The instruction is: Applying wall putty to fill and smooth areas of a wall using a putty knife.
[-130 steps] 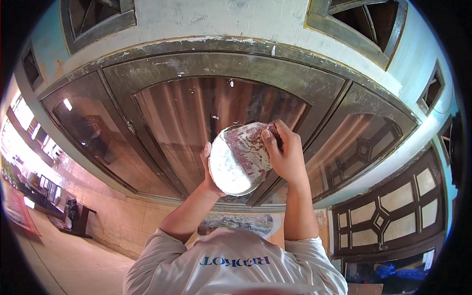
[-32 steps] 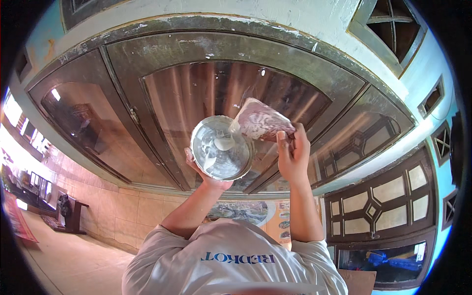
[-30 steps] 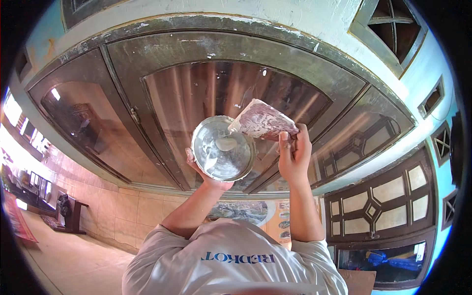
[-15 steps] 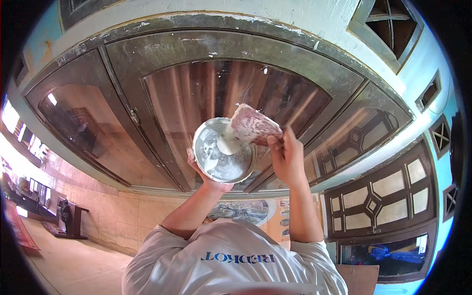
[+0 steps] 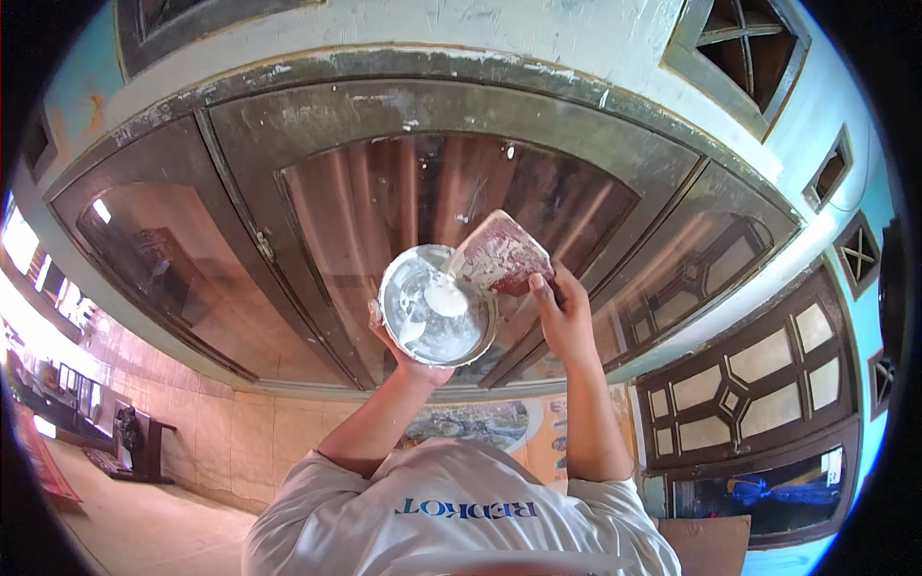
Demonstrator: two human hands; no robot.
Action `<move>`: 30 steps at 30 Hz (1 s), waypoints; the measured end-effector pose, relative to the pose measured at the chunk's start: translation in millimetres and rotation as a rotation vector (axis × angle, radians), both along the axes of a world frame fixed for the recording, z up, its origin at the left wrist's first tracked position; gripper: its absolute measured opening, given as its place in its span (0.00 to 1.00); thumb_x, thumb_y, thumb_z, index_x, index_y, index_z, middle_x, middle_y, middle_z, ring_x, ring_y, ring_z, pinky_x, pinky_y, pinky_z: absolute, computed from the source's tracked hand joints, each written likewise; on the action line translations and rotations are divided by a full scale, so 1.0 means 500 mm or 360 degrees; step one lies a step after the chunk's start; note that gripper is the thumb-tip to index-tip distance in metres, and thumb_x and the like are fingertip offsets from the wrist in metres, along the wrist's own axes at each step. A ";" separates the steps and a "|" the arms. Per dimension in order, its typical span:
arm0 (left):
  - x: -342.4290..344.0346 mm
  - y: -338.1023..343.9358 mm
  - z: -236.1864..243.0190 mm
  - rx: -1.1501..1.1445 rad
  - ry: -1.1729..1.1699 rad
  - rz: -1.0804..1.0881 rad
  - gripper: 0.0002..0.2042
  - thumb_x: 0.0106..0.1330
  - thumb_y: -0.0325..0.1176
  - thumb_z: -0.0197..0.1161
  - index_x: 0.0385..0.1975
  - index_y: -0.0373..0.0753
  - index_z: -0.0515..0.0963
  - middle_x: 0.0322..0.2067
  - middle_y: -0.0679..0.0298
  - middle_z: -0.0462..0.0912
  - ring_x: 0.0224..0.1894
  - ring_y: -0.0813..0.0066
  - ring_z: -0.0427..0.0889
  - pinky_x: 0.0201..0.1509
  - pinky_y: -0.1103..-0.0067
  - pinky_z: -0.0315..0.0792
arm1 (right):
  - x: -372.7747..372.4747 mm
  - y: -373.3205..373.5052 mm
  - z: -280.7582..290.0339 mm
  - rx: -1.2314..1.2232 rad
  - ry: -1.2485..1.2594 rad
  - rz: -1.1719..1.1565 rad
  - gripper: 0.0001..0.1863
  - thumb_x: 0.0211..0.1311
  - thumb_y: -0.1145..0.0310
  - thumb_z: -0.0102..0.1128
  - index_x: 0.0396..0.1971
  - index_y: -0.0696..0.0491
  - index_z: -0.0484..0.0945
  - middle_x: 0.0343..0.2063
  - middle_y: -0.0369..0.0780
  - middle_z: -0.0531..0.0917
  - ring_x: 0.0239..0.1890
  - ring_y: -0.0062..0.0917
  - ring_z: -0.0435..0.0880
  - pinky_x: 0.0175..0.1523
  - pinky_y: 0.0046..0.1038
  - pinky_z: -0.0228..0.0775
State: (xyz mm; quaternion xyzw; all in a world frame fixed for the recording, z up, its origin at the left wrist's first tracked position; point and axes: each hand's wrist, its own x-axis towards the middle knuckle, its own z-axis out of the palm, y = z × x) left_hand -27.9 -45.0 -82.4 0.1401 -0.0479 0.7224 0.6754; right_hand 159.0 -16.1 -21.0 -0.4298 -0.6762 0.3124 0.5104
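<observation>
With my left hand [image 5: 401, 338], fingers wrapped round its side, I hold a shallow round metal tin [image 5: 423, 336], its inside coated with white smears. A small pool of white paste [image 5: 447, 301] lies toward its upper middle. My right hand [image 5: 562, 307] grips a squarish maroon scraper [image 5: 501, 252] by its right corner, thumb on top. The scraper is streaked with white, and its lower left edge is at the tin's upper right rim, tilted over it; whether it touches the paste I cannot tell.
Dark wooden doors [image 5: 448, 106] with glazed panels face me under a worn white wall [image 5: 480, 29]. At right is another panelled door [image 5: 740, 360] with a brown board [image 5: 711, 542] low beside it. At far left, a dark low furniture piece [image 5: 144, 456] stands on the tiled floor [image 5: 125, 518].
Much less white shows in the tin than 4.3 seconds ago. Over the last second the scraper and my right hand have moved slightly down and left, and the pool looks a little larger.
</observation>
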 end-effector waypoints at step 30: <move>0.036 0.043 -0.028 -0.0161 0.0084 -0.0220 0.41 0.55 0.74 0.51 0.60 0.48 0.70 0.60 0.62 0.72 0.61 0.58 0.70 0.65 0.57 0.65 | 0.054 0.022 -0.060 -0.0475 0.1331 0.0629 0.22 0.65 0.76 0.57 0.58 0.53 0.67 0.41 0.35 0.81 0.40 0.18 0.81 0.42 0.20 0.74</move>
